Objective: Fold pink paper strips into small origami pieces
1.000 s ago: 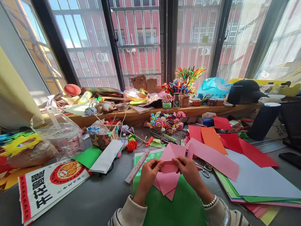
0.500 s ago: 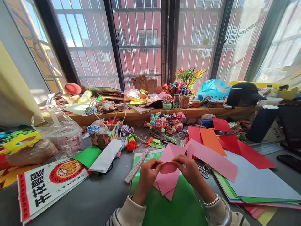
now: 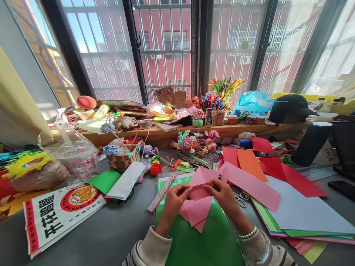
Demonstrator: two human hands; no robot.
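Between my two hands is a small piece of pink paper [image 3: 200,192], pinched at both ends. The fingers of my left hand [image 3: 177,201] are closed on its left end, and my right hand [image 3: 222,195] grips the right end. Below it, pink paper squares [image 3: 197,212] overlap on a green folder [image 3: 205,244]. Another pink sheet [image 3: 203,174] lies just beyond my hands. A ruler [image 3: 162,193] rests at the folder's left edge. Scissors [image 3: 240,199] lie right of my right hand, partly covered by a long pink strip [image 3: 251,186].
Stacked coloured paper [image 3: 307,210] lies at the right, with red sheets [image 3: 302,179] above it. At the left are a printed paper bag [image 3: 63,218], a lidded plastic cup [image 3: 77,159] and a flower basket [image 3: 122,160]. A dark bottle [image 3: 312,144] stands at the right rear.
The held pink paper has tilted, and my fingers have shifted slightly along it, the right hand bending further over its end. My view has moved a little. The other things stay where they were.
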